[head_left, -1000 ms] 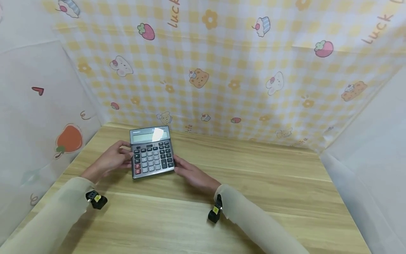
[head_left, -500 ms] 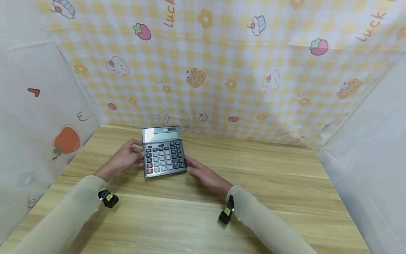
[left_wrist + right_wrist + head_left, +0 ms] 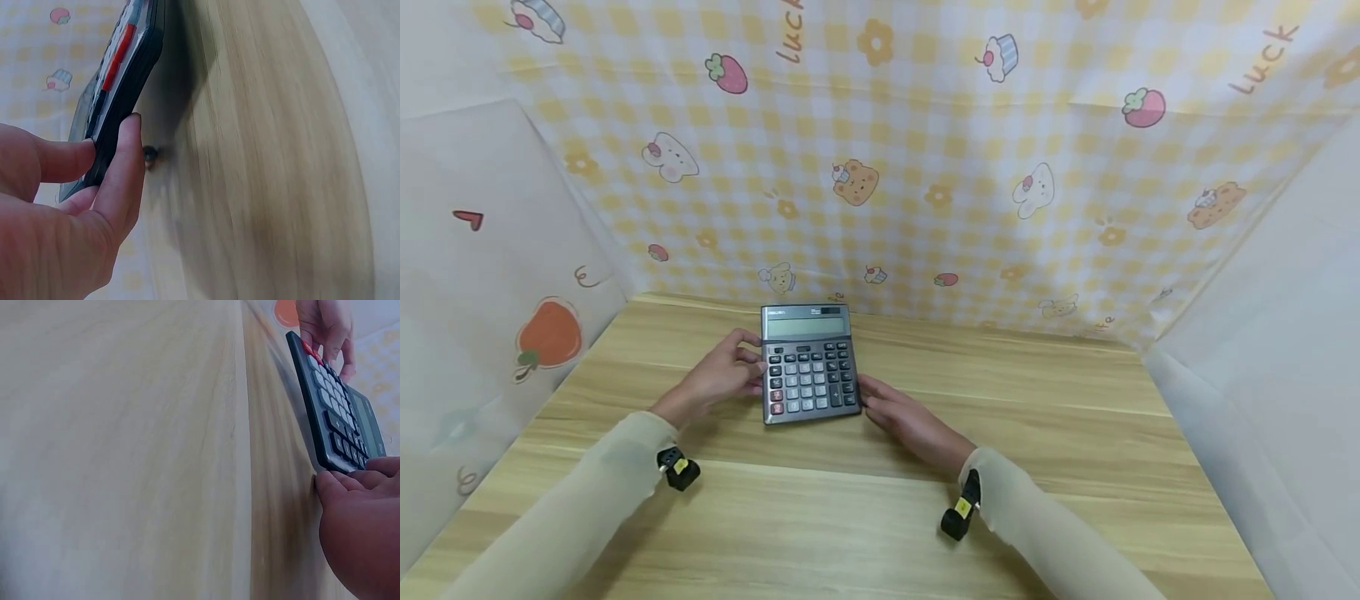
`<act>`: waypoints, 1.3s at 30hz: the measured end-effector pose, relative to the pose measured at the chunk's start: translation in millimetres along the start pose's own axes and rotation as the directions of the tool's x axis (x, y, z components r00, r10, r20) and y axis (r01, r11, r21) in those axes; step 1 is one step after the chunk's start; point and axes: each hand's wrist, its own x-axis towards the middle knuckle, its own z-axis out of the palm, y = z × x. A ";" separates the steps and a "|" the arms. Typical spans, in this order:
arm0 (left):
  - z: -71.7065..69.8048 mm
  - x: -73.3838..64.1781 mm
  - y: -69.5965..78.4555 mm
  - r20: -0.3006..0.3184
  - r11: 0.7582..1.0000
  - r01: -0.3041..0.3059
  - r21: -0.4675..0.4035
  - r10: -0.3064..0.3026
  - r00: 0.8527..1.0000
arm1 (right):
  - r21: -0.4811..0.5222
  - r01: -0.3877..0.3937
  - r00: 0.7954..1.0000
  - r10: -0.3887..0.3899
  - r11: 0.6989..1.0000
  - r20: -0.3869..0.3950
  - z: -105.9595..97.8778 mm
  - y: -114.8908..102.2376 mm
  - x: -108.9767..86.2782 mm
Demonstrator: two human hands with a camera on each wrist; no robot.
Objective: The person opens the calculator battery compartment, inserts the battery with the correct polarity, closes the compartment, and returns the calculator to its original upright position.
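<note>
A grey desktop calculator [image 3: 808, 365] with a wide display, dark and light keys and red keys at its lower left is between my two hands. My left hand [image 3: 721, 375] pinches its left edge; in the left wrist view the thumb [image 3: 69, 161] lies on the key side and a finger [image 3: 125, 169] reaches behind. My right hand [image 3: 910, 417] is at the opposite edge with fairly straight fingers. From the right wrist view, its fingertips [image 3: 334, 481] are right against the calculator's side. A shadow falls on the wood under the calculator.
The wooden tabletop [image 3: 820, 517] stretches in front and to the right. Behind it hangs a yellow checked cloth [image 3: 910, 233] with cartoon prints. White sheets [image 3: 467, 275] close off both sides. Each sleeve cuff carries a small black camera [image 3: 679, 468].
Both hands have moved to the right together with the calculator between them. The left hand has kept its pinch, and the right hand has stayed at the right edge.
</note>
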 end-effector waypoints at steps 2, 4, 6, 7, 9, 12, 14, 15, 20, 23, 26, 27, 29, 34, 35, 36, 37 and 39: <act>4.5 1.5 1.8 0.006 1.000 -0.001 -0.003 0.001 1.000 | 0.022 -0.004 1.000 0.004 1.000 -0.008 -2.3 0.1 -4.6; 8.3 2.3 3.2 0.012 1.000 -0.004 -0.001 0.004 1.000 | 0.035 -0.008 1.000 0.008 0.999 -0.012 -4.9 0.6 -8.6; 12.0 3.4 4.0 0.020 1.000 -0.009 0.001 0.009 1.000 | 0.043 -0.012 1.000 0.012 0.999 -0.014 -7.0 1.3 -12.2; 13.7 3.6 4.2 0.025 1.000 -0.013 0.002 0.013 1.000 | 0.049 -0.009 1.000 0.010 0.999 -0.012 -8.1 2.0 -13.8; 17.0 4.8 4.3 0.033 1.000 -0.021 0.000 0.021 0.999 | 0.058 -0.014 1.000 0.015 0.998 -0.014 -10.6 3.3 -17.0; 22.7 7.7 4.1 0.044 1.000 -0.026 -0.010 0.027 0.999 | 0.062 -0.018 1.000 0.019 0.998 -0.017 -14.2 4.4 -22.6; 26.6 9.5 4.3 0.050 0.999 -0.029 -0.012 0.030 0.998 | 0.056 -0.021 1.000 0.022 0.998 -0.019 -17.1 5.1 -26.2; 28.8 10.7 4.5 0.054 0.999 -0.029 -0.015 0.030 0.998 | 0.055 -0.019 1.000 0.020 0.998 -0.016 -18.6 5.5 -28.2; 40.4 15.1 7.1 0.068 0.999 -0.028 -0.024 0.030 0.997 | 0.055 -0.002 1.000 0.003 0.999 -0.009 -25.8 7.9 -37.6; 47.2 16.2 9.1 0.084 0.999 -0.029 -0.035 0.032 0.996 | 0.058 0.003 1.000 -0.002 0.998 -0.009 -30.0 9.1 -44.0; 53.3 16.5 11.0 0.097 0.999 -0.031 -0.043 0.035 0.995 | 0.065 0.006 1.000 -0.006 0.998 -0.006 -33.6 10.2 -50.4; 55.2 16.7 11.4 0.100 0.999 -0.030 -0.041 0.034 0.994 | 0.065 0.008 1.000 -0.008 0.998 -0.006 -34.7 10.4 -52.7; 58.9 17.1 12.1 0.109 0.999 -0.027 -0.041 0.031 0.994 | 0.065 0.011 1.000 -0.011 0.998 -0.006 -36.9 11.0 -57.4; 69.2 18.7 12.7 0.117 0.999 0.000 -0.043 0.005 0.993 | 0.038 0.031 0.999 -0.032 0.999 0.009 -42.7 12.5 -69.9; 71.3 19.1 12.9 0.118 0.999 0.004 -0.043 0.001 0.993 | 0.036 0.035 0.999 -0.036 0.999 0.013 -43.7 12.6 -72.4; 73.4 19.1 13.5 0.121 0.999 0.004 -0.041 0.001 0.993 | 0.033 0.036 0.999 -0.037 0.999 0.016 -44.9 12.9 -74.8; 75.6 19.2 13.8 0.122 0.999 0.007 -0.040 -0.002 0.993 | 0.034 0.036 0.999 -0.037 0.999 0.020 -45.8 13.3 -76.9; 79.2 19.8 14.1 0.129 0.999 0.009 -0.041 -0.003 0.992 | 0.037 0.035 0.999 -0.036 0.999 0.024 -47.8 14.0 -81.4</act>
